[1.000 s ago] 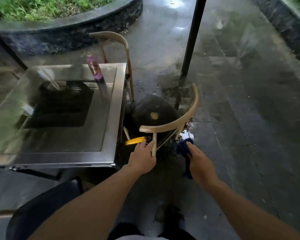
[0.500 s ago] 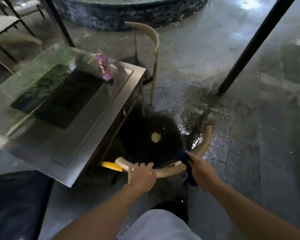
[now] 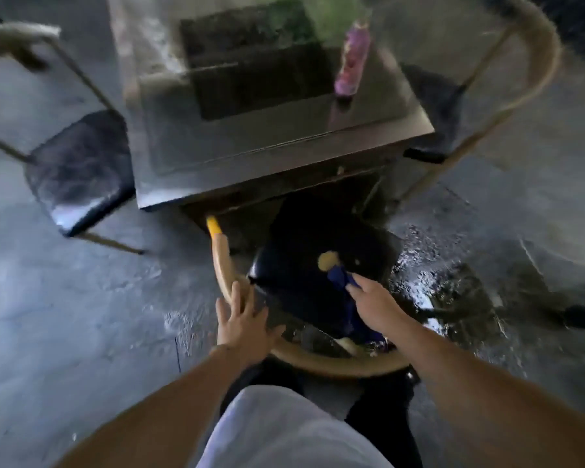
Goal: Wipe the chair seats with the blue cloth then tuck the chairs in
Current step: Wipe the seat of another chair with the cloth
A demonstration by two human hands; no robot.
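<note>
Currently the right hand (image 3: 374, 304) holds the blue cloth (image 3: 340, 282), fingers curled round it, on the dark seat (image 3: 304, 261) of the near chair (image 3: 318, 361). A pale spot (image 3: 328, 260) lies on the seat just beyond the cloth, toward the far side. The right hand is the nearer one to it. The left hand (image 3: 242, 327) rests on the curved backrest rail at the near left, fingers spread and mostly straight. The rail curves from the yellow tip (image 3: 213, 226) by the desk (image 3: 284, 143) round to the near side. The seat's far part already sits under the desk edge, so tucking in would mean a push away from the person. A pink bottle (image 3: 352, 62) stands on the desk. Another chair (image 3: 78, 170) stands at the left, another at the right (image 3: 520, 79). The floor (image 3: 453, 292) is wet and reflective to the right of the seat.
</note>
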